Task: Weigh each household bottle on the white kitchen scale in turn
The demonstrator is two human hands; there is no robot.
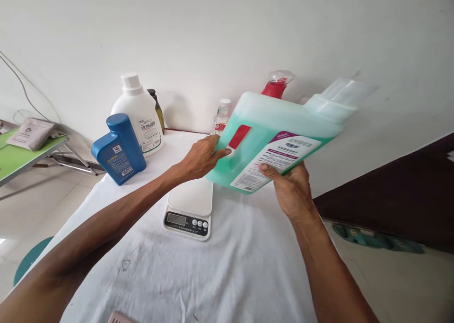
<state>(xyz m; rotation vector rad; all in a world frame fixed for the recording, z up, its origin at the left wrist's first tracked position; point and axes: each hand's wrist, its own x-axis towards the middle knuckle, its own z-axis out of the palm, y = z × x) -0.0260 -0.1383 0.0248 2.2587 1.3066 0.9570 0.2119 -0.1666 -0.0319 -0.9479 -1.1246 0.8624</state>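
Place: it looked like a plain room in a home, set up as a makeshift weighing spot.
Walls: the white wall [213,30] was bare and painted, with a loose cable [24,89] trailing down at the left.
Floor: the tiled floor [53,195] was pale and glossy; a pair of green slippers [376,240] lay on it at the right.
Table: the table [213,275] was covered with a creased white cloth, pushed against the wall.
Goods: household cleaning bottles stood at the back, among them a white detergent bottle [140,115] and a blue bottle [118,148].
Equipment: a small digital kitchen scale [189,209] sat on the cloth.
Furniture: a green folding table [17,155] stood at the left, carrying a grey pouch [31,133].
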